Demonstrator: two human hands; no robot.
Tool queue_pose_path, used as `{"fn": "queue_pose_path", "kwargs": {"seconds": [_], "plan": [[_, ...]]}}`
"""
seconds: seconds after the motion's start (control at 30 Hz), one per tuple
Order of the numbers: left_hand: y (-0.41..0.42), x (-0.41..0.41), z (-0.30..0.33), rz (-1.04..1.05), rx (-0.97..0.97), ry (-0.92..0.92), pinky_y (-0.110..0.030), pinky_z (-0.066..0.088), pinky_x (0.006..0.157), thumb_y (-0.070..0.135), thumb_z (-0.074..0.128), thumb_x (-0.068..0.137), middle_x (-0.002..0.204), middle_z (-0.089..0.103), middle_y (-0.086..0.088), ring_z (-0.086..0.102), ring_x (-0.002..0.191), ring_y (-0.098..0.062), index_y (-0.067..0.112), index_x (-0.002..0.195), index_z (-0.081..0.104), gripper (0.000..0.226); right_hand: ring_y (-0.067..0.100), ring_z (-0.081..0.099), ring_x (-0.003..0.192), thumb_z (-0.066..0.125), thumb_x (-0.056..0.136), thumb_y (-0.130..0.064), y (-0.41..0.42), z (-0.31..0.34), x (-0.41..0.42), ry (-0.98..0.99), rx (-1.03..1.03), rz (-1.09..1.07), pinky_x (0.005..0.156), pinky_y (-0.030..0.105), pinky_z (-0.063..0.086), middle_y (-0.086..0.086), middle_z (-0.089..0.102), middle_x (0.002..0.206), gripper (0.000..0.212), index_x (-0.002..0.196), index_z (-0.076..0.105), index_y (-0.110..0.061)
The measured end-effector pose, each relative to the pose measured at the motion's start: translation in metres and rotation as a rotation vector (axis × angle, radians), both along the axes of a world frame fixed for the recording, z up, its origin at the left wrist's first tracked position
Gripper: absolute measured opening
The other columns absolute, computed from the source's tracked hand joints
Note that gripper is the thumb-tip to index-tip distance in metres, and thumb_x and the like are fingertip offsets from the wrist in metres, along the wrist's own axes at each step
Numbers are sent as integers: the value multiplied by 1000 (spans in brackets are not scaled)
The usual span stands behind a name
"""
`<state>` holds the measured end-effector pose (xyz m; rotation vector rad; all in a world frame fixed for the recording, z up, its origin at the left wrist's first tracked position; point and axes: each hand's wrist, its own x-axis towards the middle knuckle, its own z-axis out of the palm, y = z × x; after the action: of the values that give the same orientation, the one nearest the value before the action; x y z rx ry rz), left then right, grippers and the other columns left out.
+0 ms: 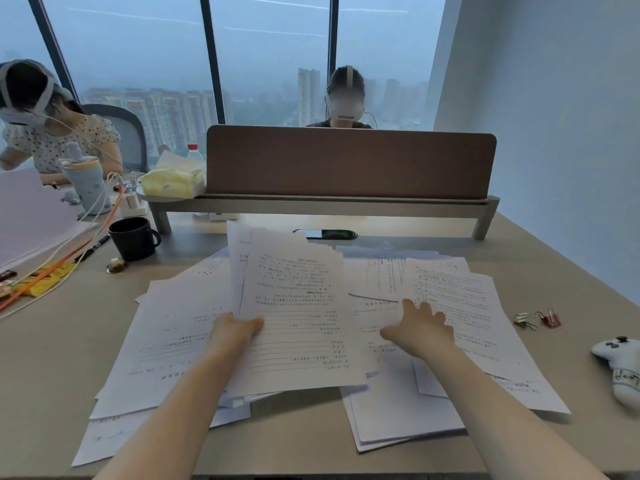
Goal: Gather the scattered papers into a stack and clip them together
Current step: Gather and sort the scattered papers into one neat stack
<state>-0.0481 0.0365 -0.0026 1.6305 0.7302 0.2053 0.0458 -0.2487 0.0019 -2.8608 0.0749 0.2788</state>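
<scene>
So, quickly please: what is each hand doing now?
Left hand: holds a bundle of papers, thumb on top.
Right hand: open, fingers spread over the loose sheets, holding nothing.

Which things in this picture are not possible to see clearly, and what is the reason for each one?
All in the head view:
- Text on the papers: blurred, unreadable.
- Fingers of the left hand: only the thumb shows; the held sheets hide the rest.
- Sheet count: overlapping pages cover each other.
- Binder clips: too small to count surely.
- Phone: partly covered by raised sheets.
- White controller: cut off by the right edge.
- Right hand: contact with paper is unclear.
</scene>
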Motion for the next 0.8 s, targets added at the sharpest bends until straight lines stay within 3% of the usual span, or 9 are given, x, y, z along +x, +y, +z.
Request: {"fn": "queue_pose_path", "kwargs": {"seconds": [0.1,0.27,0.43,0.67,0.8], "plan": [[-1,-3,-2,2,21,29,-39,53,80,13,69,85,100,70,-14,66,82,-30,5,114,65,30,44,28,134,56,68,-57,-3,-3,0,77,-9,-60,107,52,32,11,29,150,86,143,28,-25],[-3,-6,-5,2,16,42,-39,53,82,11,68,86,98,70,-15,66,82,-30,1,114,65,30,37,47,119,55,56,-57,-5,-12,6,64,6,-121,99,47,44,10,46,132,89,136,39,-22],[-6,-7,-7,8,15,55,-42,54,86,11,69,85,106,71,-18,67,89,-34,0,114,65,31,39,40,126,58,57,-56,-2,-10,10,146,-51,-93,105,50,39,13,38,137,94,139,31,-20],[-12,-7,-9,12,-7,62,-44,53,90,10,69,84,106,70,-17,67,92,-34,1,115,64,32,37,50,119,47,67,-36,-3,-14,15,140,-133,9,100,46,46,14,49,130,70,133,37,-15],[-13,-10,-9,4,-15,61,-41,53,85,11,68,85,100,70,-14,67,88,-32,2,114,65,31,32,51,117,56,65,-36,-10,0,8,212,-152,118,99,41,46,12,50,129,75,134,38,-14]]}}
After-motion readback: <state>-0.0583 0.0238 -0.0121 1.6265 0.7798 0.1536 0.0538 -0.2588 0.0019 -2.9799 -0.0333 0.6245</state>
